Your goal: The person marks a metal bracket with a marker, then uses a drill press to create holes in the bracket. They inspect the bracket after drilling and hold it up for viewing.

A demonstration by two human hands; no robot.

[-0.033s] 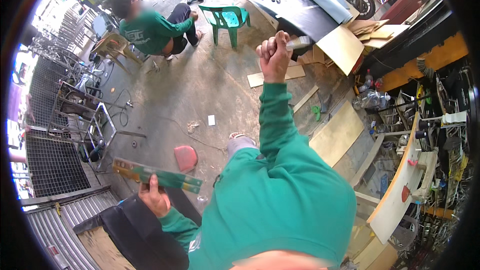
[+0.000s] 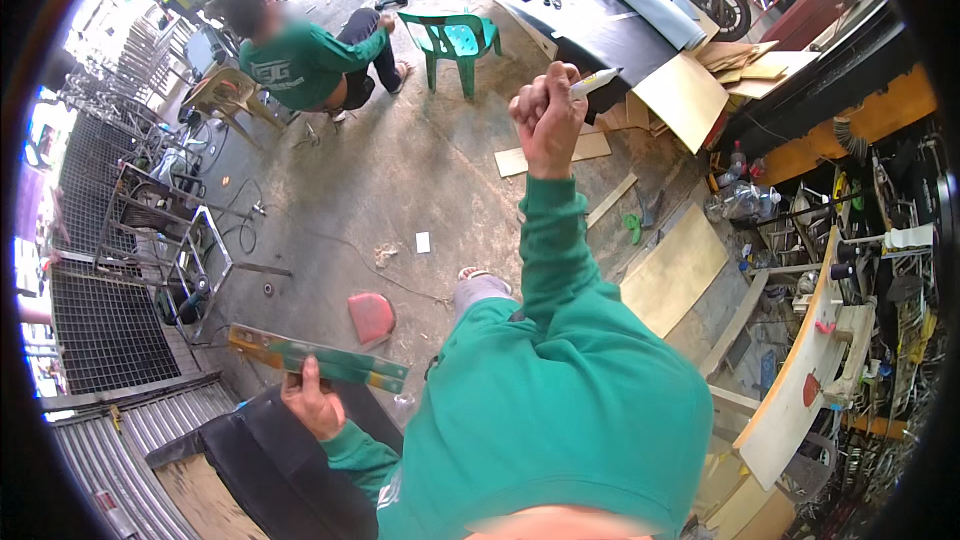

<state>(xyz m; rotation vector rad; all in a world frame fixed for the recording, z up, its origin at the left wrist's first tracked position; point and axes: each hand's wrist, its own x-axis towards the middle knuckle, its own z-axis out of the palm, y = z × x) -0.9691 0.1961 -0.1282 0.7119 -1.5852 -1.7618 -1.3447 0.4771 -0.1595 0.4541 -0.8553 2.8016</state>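
Note:
Out in front of me, my raised right hand [image 2: 549, 118] is closed around a white marker [image 2: 597, 83], whose dark tip points to the upper right. Low on the left, my left hand [image 2: 314, 400] grips a long flat green-and-orange strip [image 2: 345, 365] along its lower edge, thumb on top. The strip's exact kind is unclear. Below it, black padded material [image 2: 265, 450] lies close to my left forearm.
Ahead are a green plastic chair [image 2: 455, 45] and a seated co-worker [image 2: 305, 70]. Sheet material [image 2: 625, 50] covers a surface at the far right. A red pad [image 2: 371, 318], a board [image 2: 675, 270] and a cable lie on the floor. Metal frames [image 2: 210, 260] stand at left.
The marker, blurred before, now shows sharply with its tip angled slightly higher. My right hand has shifted slightly; my left hand and the strip sit a little lower and to the right.

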